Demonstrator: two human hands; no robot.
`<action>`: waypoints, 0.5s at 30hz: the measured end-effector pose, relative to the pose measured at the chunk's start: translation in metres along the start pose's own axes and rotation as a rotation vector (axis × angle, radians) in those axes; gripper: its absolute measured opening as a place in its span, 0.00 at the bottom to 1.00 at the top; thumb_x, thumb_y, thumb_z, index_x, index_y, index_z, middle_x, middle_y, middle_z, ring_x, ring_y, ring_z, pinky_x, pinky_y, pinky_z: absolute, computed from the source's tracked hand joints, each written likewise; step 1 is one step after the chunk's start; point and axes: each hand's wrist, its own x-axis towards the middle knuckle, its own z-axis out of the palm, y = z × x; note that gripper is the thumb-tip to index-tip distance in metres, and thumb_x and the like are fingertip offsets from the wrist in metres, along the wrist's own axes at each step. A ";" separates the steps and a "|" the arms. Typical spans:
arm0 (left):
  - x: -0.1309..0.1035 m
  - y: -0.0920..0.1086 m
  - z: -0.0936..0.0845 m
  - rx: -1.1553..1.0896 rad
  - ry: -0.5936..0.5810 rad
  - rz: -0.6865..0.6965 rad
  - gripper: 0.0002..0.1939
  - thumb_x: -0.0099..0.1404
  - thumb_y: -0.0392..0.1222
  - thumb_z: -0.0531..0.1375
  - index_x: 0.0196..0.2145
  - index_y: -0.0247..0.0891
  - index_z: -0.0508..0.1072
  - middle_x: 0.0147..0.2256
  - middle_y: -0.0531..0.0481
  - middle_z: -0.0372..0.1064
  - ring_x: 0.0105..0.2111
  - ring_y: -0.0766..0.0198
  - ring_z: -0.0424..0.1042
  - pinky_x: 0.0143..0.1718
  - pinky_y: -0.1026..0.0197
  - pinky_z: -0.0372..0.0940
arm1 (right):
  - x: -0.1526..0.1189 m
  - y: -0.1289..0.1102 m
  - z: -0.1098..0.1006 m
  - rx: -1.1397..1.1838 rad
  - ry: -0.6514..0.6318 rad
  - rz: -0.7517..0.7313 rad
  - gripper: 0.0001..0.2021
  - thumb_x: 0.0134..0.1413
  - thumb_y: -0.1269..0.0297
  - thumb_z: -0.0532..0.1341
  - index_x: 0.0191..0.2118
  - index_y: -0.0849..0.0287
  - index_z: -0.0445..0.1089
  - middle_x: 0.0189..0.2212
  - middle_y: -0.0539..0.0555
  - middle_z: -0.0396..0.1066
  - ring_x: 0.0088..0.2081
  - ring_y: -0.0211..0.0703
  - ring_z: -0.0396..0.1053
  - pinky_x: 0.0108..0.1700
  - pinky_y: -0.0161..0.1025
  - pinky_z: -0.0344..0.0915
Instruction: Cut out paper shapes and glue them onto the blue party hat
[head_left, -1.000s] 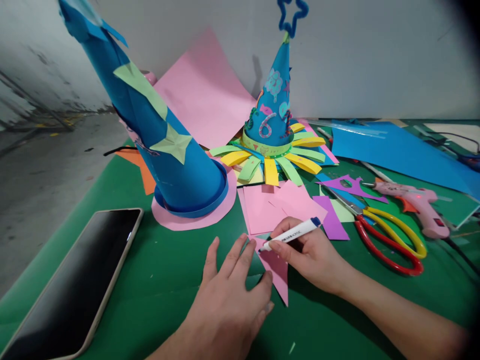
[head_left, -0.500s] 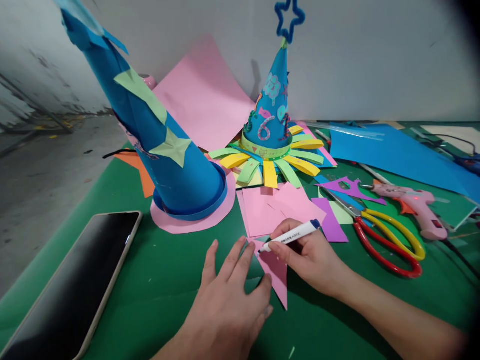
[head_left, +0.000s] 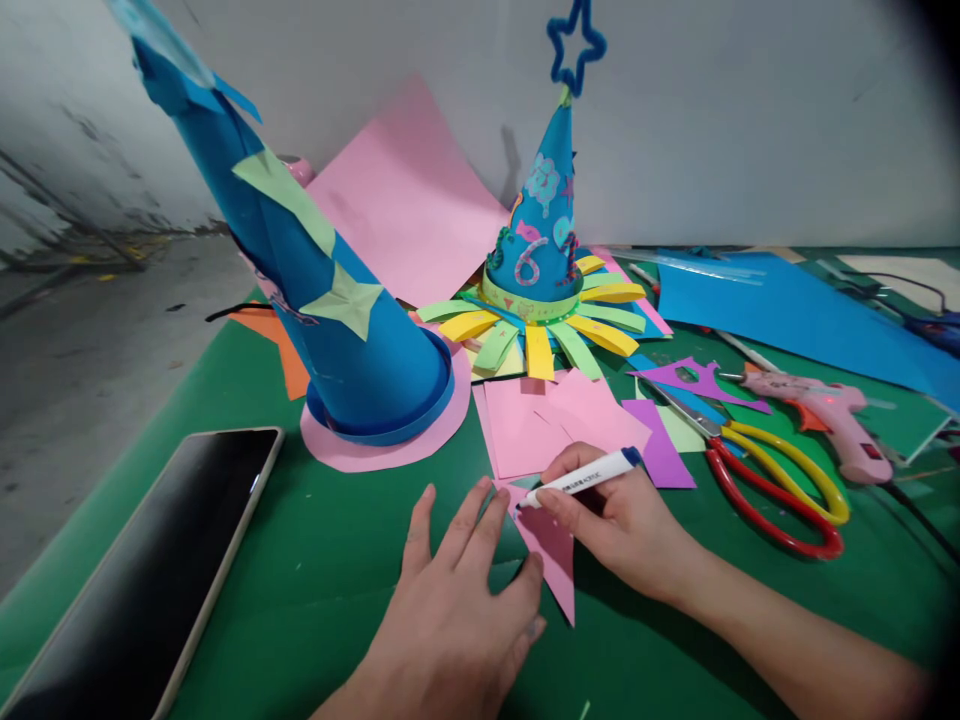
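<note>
My right hand [head_left: 622,520] grips a white marker [head_left: 581,476] with a dark blue end. The marker's tip touches a pointed piece of pink paper [head_left: 553,565] near its upper left edge. Spread over the green table, my left hand [head_left: 461,585] has its fingertips on the left side of that pink piece. Whatever mark lies under the tip is too small to make out. Just beyond my hands lie overlapping pink paper sheets [head_left: 525,425]. A purple paper piece [head_left: 664,445] is to the right of the marker.
A tall blue cone hat [head_left: 360,370] with green stars leans at left, behind a phone [head_left: 157,570]. Farther back stands a decorated cone hat [head_left: 536,240] with yellow and green strips. Scissors [head_left: 776,490], a pink glue gun [head_left: 825,405] and blue sheet [head_left: 795,310] occupy the right.
The view has shifted very slightly. Both hands and the marker are in nearly the same place on the pink piece.
</note>
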 end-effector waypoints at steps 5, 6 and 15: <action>0.000 0.000 0.001 0.010 0.020 0.005 0.15 0.54 0.54 0.56 0.37 0.48 0.70 0.51 0.41 0.62 0.53 0.48 0.55 0.51 0.36 0.36 | 0.000 0.001 0.000 -0.012 0.001 -0.001 0.03 0.53 0.64 0.56 0.33 0.57 0.62 0.22 0.45 0.60 0.23 0.31 0.59 0.24 0.29 0.56; -0.001 -0.001 0.002 0.013 0.028 0.005 0.15 0.54 0.54 0.56 0.37 0.48 0.70 0.51 0.41 0.62 0.53 0.48 0.55 0.51 0.36 0.35 | 0.000 0.001 0.000 -0.016 0.000 0.000 0.03 0.53 0.64 0.56 0.33 0.56 0.61 0.22 0.45 0.60 0.23 0.31 0.59 0.24 0.29 0.56; -0.002 -0.001 0.003 -0.001 0.030 0.013 0.14 0.55 0.54 0.56 0.37 0.48 0.70 0.51 0.40 0.61 0.54 0.49 0.53 0.52 0.37 0.34 | 0.000 0.001 0.000 -0.002 0.015 -0.008 0.02 0.53 0.65 0.56 0.32 0.57 0.62 0.22 0.45 0.62 0.23 0.31 0.60 0.24 0.29 0.57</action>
